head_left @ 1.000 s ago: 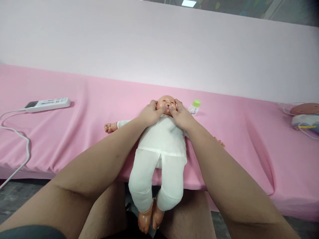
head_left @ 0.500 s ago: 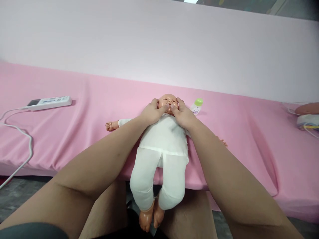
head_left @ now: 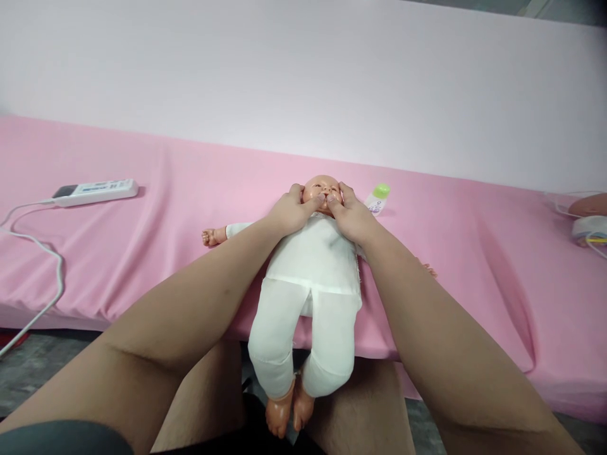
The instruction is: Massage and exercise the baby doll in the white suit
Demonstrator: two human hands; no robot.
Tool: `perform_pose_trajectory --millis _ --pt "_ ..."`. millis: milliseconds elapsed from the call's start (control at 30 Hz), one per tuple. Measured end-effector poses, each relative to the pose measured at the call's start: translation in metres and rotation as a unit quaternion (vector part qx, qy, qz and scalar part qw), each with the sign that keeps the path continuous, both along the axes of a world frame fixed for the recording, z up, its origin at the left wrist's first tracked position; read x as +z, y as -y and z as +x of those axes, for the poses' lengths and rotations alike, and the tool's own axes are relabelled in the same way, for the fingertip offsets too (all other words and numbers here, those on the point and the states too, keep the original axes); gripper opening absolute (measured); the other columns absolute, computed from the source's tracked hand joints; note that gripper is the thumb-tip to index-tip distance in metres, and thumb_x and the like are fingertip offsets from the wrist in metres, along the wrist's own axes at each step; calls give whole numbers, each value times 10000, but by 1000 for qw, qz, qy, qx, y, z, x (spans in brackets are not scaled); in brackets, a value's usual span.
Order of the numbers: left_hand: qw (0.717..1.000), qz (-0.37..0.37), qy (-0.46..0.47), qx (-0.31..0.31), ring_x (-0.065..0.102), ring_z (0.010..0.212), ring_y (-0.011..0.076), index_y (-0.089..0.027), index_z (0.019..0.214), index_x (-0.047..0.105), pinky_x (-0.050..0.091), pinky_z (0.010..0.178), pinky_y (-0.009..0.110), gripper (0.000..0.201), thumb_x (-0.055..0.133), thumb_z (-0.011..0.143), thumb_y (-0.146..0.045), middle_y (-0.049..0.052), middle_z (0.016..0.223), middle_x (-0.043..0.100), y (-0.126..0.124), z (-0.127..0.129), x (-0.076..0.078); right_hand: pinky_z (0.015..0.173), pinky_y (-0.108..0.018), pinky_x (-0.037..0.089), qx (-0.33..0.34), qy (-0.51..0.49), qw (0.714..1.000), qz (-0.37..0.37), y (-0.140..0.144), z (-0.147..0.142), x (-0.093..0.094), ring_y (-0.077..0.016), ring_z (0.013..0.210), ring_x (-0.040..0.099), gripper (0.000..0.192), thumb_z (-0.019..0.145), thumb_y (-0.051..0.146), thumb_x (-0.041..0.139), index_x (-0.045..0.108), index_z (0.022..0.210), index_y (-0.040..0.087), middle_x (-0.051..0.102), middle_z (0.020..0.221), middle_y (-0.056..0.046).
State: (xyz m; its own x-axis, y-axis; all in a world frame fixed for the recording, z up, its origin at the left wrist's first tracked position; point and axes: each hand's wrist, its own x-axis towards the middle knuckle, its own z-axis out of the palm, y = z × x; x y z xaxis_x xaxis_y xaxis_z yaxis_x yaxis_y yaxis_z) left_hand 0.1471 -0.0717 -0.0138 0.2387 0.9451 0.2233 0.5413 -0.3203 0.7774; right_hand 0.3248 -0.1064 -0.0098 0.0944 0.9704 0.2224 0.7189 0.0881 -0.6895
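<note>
A baby doll (head_left: pixel 310 265) in white cloth lies on its back on the pink-covered table, its feet hanging over the front edge. My left hand (head_left: pixel 294 212) cups one side of the doll's head, and my right hand (head_left: pixel 353 213) cups the other. Both thumbs rest close together at the doll's mouth, while my other fingers curl round behind the head and are partly hidden. The doll's arms stretch out to either side, partly covered by my forearms.
Just right of the doll's head lies a small bottle (head_left: pixel 378 199) with a green cap. A white power strip (head_left: pixel 97 192) with a cable is at the left on the pink cover (head_left: pixel 180 189). Another partly visible object (head_left: pixel 590 227) sits at the far right edge. A pale wall rises behind.
The view has shifted slightly. Both hands stay on the doll's head with the thumbs at its mouth, and any thumb movement is too small to make out.
</note>
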Motion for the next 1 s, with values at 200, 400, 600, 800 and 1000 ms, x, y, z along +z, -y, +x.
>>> perform_pose_trajectory --millis 200,400,600,800,1000 --pt "1000 1 -3 -3 617 1065 275 -228 1212 503 440 897 354 653 477 804 -737 121 1237 650 0 -1 0 1124 -541 332 0 -3 1000 0 0 0 0 -353 1357 438 798 906 679 389 228 1558 246 404 1524 -104" --pt "1000 -1 -6 -4 615 1078 284 -224 1234 493 438 907 360 674 467 805 -742 128 1253 644 0 -1 0 1127 -541 324 -6 3 1000 -6 0 0 0 -353 1369 422 785 921 660 379 223 1560 232 396 1528 -110" --pt "1000 -5 -8 0 616 1074 284 -232 1221 494 441 898 357 643 479 806 -722 122 1247 648 1 0 1 1136 -540 312 -5 1 1000 -5 1 -1 2 -354 1386 397 779 921 657 375 229 1559 234 378 1540 -95" --pt "1000 -2 -11 -2 617 1063 285 -223 1224 494 446 884 363 637 464 820 -714 128 1237 650 2 -1 1 1122 -549 331 -6 -8 1000 -10 3 -2 4 -361 1349 444 773 918 648 389 235 1557 241 428 1510 -94" --pt "1000 -2 -14 0 613 1071 306 -211 1248 490 444 886 373 677 461 811 -727 144 1229 652 2 0 2 1128 -556 317 -9 2 1000 -2 0 0 1 -366 1360 427 780 916 653 394 243 1555 232 410 1520 -98"
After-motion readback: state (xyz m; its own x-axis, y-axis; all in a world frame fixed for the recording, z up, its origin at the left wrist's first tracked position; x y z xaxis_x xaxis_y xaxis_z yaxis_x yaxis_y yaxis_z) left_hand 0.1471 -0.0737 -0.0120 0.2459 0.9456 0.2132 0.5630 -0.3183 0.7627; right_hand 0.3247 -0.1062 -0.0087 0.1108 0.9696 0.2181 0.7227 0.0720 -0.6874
